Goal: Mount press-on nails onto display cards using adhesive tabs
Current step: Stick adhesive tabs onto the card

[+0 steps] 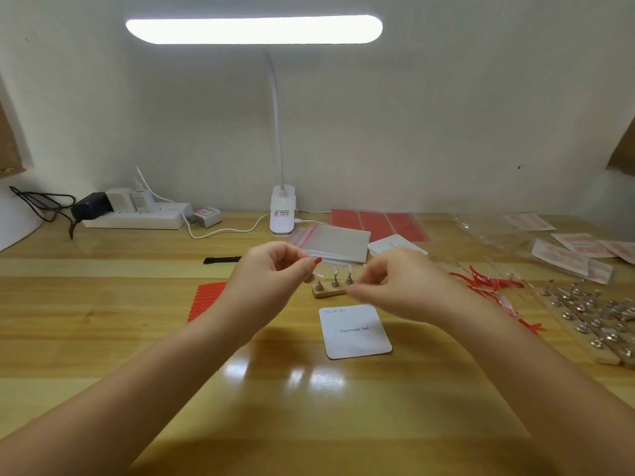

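Wooden desk (103,338) against a white wall, lit from 12 o'clock by a clip lamp (282,214) whose bar hangs over your work zone, presumably so the small clear parts catch the light.

Your left hand (271,273) is raised just above the desk, fingers curled, pinching what looks like a small red-tipped piece at thumb and forefinger; whether it is a tab liner or a nail I cannot tell. Your right hand (395,286) is also curled with fingertips drawn together, but it is motion-blurred, so what it holds, if anything, is unclear.

Between your hands, at 12 o'clock from the card, sits a small wooden stand (330,291) with three metal pegs carrying clear press-on nails (335,270), kept upright for easy picking. The display card (355,330), printed "Handmade Nail", lies flat just toward you from the stand, with small marks along its top edge.

Red adhesive strips (206,300) lie at 9 o'clock of the card, within your left hand's reach. Peeled red liners (488,281) are pushed aside at 3 o'clock, near spare pegs (591,321).

Judgement: you are preparing a tab or nail for the card.
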Tool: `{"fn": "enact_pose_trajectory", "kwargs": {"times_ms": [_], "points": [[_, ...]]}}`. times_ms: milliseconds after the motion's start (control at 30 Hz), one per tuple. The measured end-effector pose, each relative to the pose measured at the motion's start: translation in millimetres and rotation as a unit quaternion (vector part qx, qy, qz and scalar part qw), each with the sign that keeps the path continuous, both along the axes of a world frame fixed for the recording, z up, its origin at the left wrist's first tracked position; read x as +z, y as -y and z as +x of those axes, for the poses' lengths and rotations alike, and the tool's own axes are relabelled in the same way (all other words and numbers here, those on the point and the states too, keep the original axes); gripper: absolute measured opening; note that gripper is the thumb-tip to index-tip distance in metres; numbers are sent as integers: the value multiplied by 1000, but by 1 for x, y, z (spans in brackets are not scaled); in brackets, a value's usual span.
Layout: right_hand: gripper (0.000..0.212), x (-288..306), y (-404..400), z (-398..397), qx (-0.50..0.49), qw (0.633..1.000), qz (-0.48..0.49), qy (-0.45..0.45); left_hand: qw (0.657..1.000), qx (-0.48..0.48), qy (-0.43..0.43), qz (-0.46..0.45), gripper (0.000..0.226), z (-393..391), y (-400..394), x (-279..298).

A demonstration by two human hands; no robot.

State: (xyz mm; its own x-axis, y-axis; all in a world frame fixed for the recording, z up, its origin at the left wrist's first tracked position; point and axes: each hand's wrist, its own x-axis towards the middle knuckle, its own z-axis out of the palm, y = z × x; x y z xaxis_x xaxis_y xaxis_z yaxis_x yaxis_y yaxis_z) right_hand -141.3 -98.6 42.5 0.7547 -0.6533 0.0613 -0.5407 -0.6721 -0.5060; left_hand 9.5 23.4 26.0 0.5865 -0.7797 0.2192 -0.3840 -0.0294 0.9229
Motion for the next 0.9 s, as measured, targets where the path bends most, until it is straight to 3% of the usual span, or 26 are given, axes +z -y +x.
{"fn": "enact_pose_trajectory", "kwargs": {"times_ms": [100, 200, 433, 633, 800, 900], "points": [[65, -4, 1, -3, 42, 978, 16, -204, 1000, 6, -1, 28, 10, 3, 0, -3], [90, -10, 2, -3, 60, 971, 8, -230, 998, 2, -16, 58, 11, 4, 2, -5], [83, -15, 7, -3, 40, 977, 45, -204, 997, -14, -24, 72, 2, -1, 0, -5], [79, -19, 8, -3, 65, 989, 20, -134, 992, 10, 55, 114, 19, -12, 1, -19], [78, -22, 4, 1, 109, 992, 0, -62, 998, 37, -6, 48, 28, -12, 6, -25], [73, -16, 3, 5, 69, 993, 66, 72, 997, 38, -72, -14, 35, -2, 10, -12]]}}
